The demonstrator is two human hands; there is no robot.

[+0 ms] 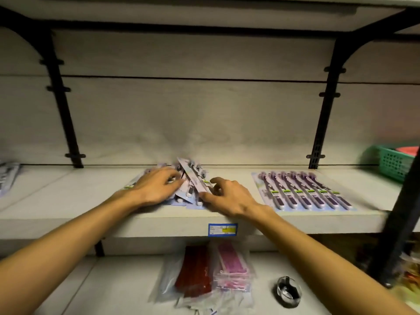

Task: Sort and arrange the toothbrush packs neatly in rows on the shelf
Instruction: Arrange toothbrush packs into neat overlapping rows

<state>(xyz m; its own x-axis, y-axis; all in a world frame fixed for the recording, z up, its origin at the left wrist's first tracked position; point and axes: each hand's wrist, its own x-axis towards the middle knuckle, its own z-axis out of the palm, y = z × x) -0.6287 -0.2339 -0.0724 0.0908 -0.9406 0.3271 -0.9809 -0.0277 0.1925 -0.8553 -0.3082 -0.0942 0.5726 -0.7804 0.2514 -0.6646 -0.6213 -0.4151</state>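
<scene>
A loose heap of purple toothbrush packs (189, 178) lies at the middle of the white shelf (68, 201). My left hand (156, 185) lies on the heap's left side, its fingers bent over the packs. My right hand (227, 196) is at the heap's right side, and its thumb and fingers pinch the lower end of one tilted pack (195, 178). To the right, a neat row of several purple packs (302, 192) lies flat on the shelf.
A green mesh basket (393, 162) stands at the shelf's far right behind a black upright (395, 212). More packs (9, 176) lie at the far left. On the lower shelf are bagged red and pink items (204, 273) and a small glass dish (288, 292).
</scene>
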